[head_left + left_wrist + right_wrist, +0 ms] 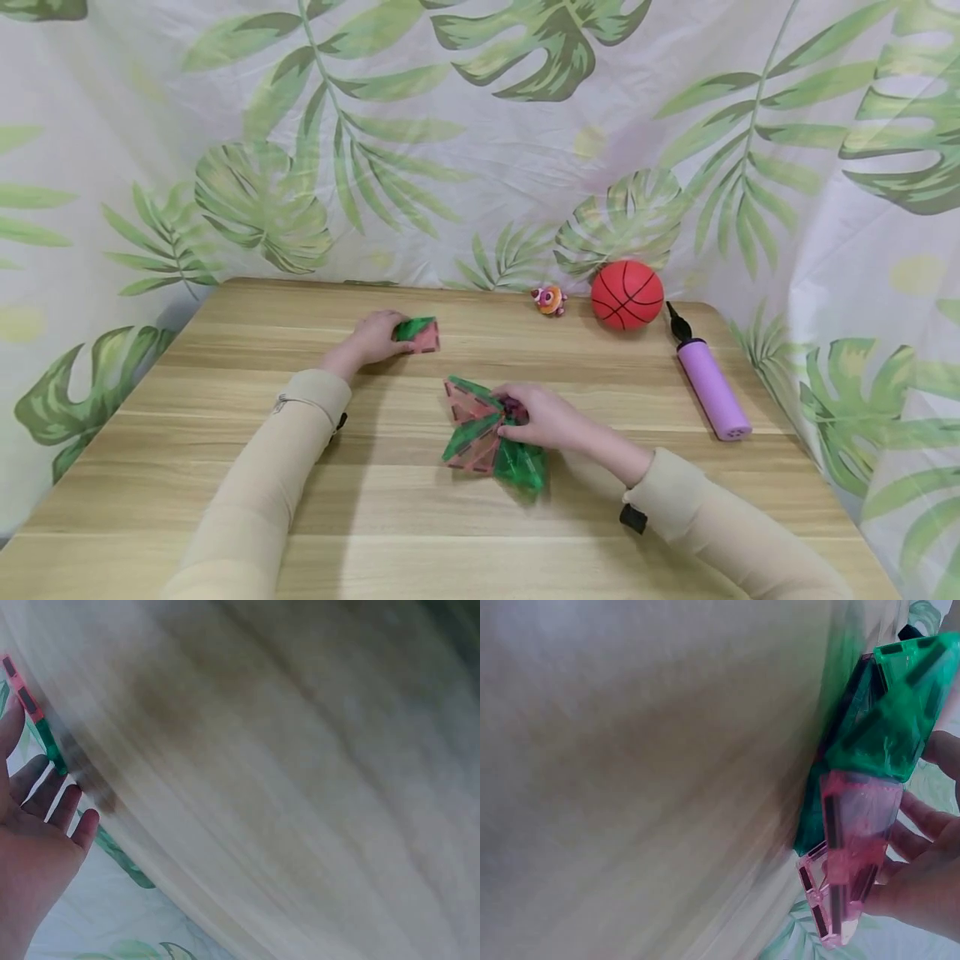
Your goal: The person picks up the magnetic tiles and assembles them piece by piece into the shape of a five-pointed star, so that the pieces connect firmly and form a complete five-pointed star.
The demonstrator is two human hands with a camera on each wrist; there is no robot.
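My left hand, toward the back left of the table, pinches a small green and pink magnetic tile piece between thumb and fingers. In the left wrist view, that tile piece stands at the far left edge, by the fingertips. Near the middle, my right hand grips a larger cluster of joined magnetic tiles, see-through green and pink, with points spreading outward. The right wrist view shows the cluster close to the tabletop; the palm side hides part of it.
On the wooden table, a small colourful toy figure and a red ball with black lines sit at the back right. A purple hand pump lies along the right side. Behind hangs a leaf-patterned cloth.
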